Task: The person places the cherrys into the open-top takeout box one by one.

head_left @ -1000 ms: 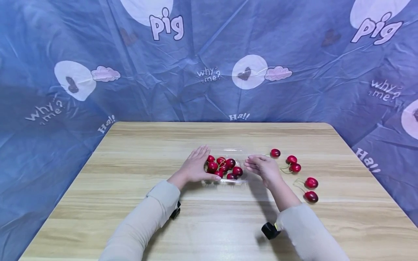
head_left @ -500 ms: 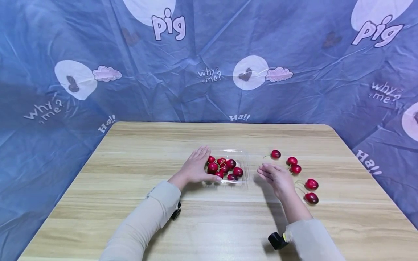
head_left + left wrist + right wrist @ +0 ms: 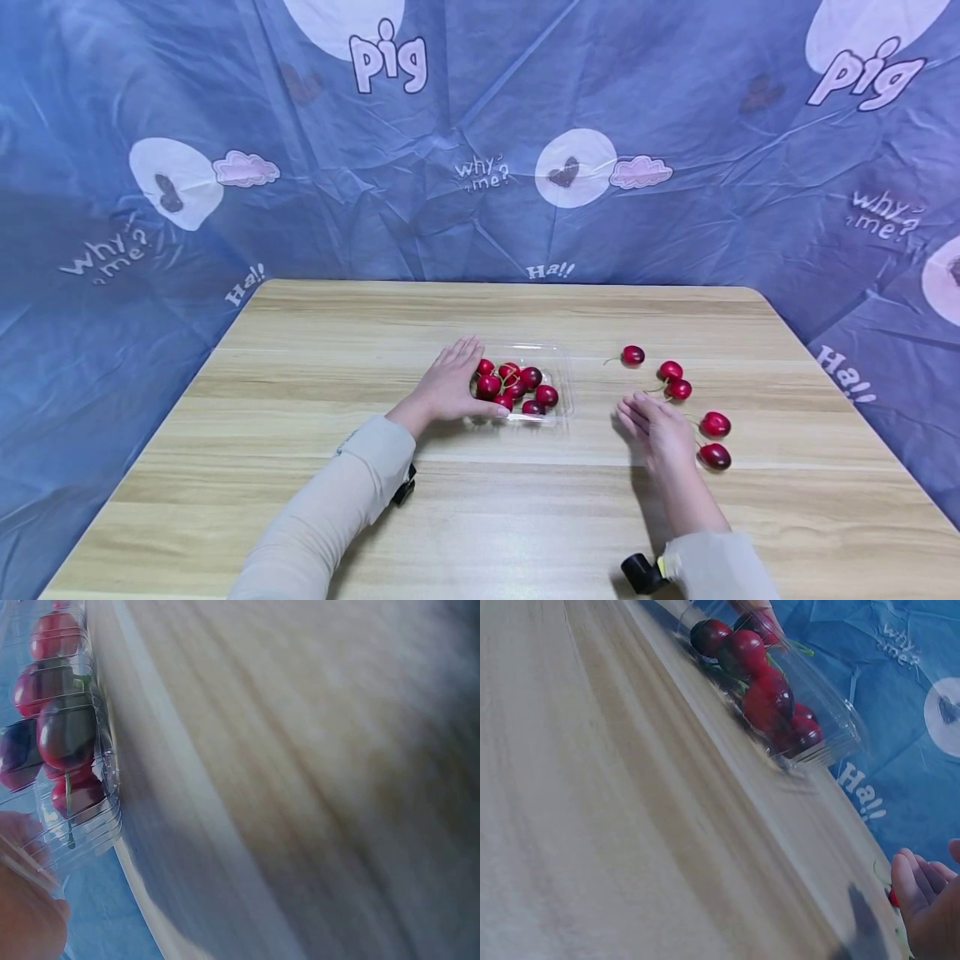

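A clear plastic box (image 3: 561, 360) with several dark red cherries (image 3: 531, 378) in it sits mid-table. My left hand (image 3: 447, 385) holds the box's left end, thumb along the near side and fingers toward the far side. In the left wrist view, part of that hand (image 3: 30, 919) shows against the clear wall. My right hand (image 3: 660, 429) hovers right of the box, apart from it, fingers together and nearly straight, with nothing visible in it. It is nearest to the loose cherries; one pair (image 3: 678, 389) lies just beyond its fingertips, another cherry (image 3: 714, 456) right beside it.
The loose cherries, with thin green stems, lie scattered on the right; a single one (image 3: 632, 356) is farthest back. Under everything is a wooden table (image 3: 315, 350), its back edge against a blue printed cloth (image 3: 480, 225). A black wrist camera (image 3: 643, 573) hangs under the right sleeve.
My right hand has moved away from the box's right end, rightward and nearer to me, toward the loose cherries. The left hand and the box have stayed put.
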Motion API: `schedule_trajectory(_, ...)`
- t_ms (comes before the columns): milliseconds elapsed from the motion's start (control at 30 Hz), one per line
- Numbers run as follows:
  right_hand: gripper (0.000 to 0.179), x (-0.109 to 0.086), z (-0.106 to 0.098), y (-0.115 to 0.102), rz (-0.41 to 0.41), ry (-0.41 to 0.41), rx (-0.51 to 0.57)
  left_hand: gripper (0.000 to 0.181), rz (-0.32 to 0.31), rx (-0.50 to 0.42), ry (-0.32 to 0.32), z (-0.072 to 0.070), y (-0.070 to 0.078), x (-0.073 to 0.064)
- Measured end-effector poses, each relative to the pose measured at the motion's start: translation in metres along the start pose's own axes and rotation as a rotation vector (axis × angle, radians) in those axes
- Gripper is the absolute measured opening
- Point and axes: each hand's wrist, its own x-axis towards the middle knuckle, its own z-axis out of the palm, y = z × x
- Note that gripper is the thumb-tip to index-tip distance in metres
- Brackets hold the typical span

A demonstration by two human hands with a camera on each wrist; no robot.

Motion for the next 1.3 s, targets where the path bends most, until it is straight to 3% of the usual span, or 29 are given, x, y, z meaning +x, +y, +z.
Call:
schedule_trajectory(400, 0.021, -0.001, -0.016, 0.008, -0.02, 0.165, 0.216, 0.115, 0.003, -0.03, 0.004, 0.0, 0.0, -0.001)
schedule_trajectory(600, 0.024, -0.001, -0.023, 0.007, -0.013, 0.207, 0.258, 0.116, 0.006, -0.04, 0.009, -0.001, 0.0, -0.002)
schedule_trajectory(767, 0.013, 0.002, -0.027, 0.005, 0.021, 0.251, 0.332, 0.115, 0.008, -0.044, 0.006, -0.002, 0.001, -0.002)
schedule_trajectory(967, 0.047, 0.012, -0.027, 0.004, 0.057, 0.29, 0.457, 0.116, 0.0, -0.042, 0.003, -0.002, 0.0, -0.002)
schedule_trajectory(1300, 0.041, 0.02, -0.027, 0.0, 0.083, 0.424, 0.675, 0.115, 0.011, -0.033, 0.011, 0.005, -0.004, 0.003)
